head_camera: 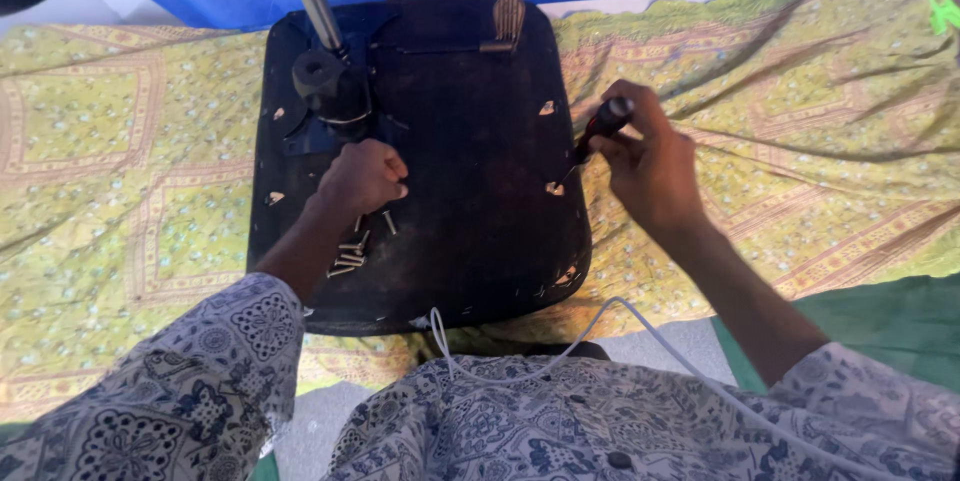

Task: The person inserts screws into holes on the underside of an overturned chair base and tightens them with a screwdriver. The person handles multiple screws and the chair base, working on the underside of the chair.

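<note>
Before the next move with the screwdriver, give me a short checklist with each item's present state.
1. Right hand closed on screwdriver: ok.
2. Tip seated at the seat board's right edge: cannot tell.
3. Left hand resting on the board beside the black post mount: ok.
4. Loose screws within reach, below the left hand: ok.
5. Screw held in left hand: cannot tell.

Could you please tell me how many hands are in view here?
2. The left hand rests closed on the dark seat base above loose screws; the right hand holds a screwdriver at the base's right edge.
</note>
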